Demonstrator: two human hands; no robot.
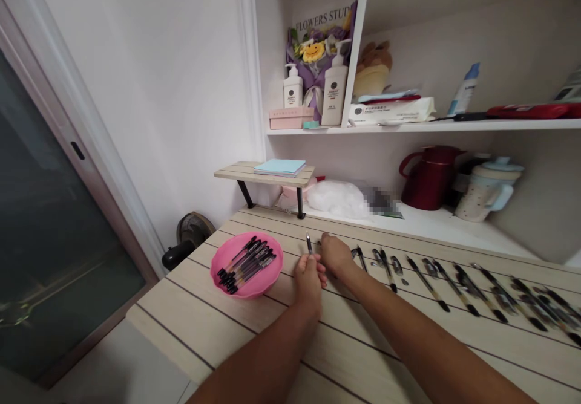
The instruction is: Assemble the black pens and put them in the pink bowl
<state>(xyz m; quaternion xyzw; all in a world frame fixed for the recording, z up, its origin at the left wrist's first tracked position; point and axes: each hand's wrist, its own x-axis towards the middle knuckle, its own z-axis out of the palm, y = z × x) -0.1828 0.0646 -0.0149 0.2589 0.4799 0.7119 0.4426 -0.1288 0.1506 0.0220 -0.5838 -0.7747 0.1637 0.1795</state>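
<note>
My left hand [309, 277] is closed round a black pen [309, 244] held upright, its tip poking above my fist. My right hand [334, 253] rests curled on the pale wooden table [200, 319] just right of it, fingers closed; what it holds is hidden. A pink bowl [272, 278] to the left holds several black pens [246, 262]. A row of several pens and pen parts [426, 277] lies across the table to the right of my hands.
A small wooden riser [236, 172] with a blue notepad [280, 166] stands at the back. A shelf behind carries a dark red jug [429, 176], a white mug [485, 190], pump bottles [334, 92] and a flower bouquet. A fan [193, 234] sits below the table's left edge beside a glass door.
</note>
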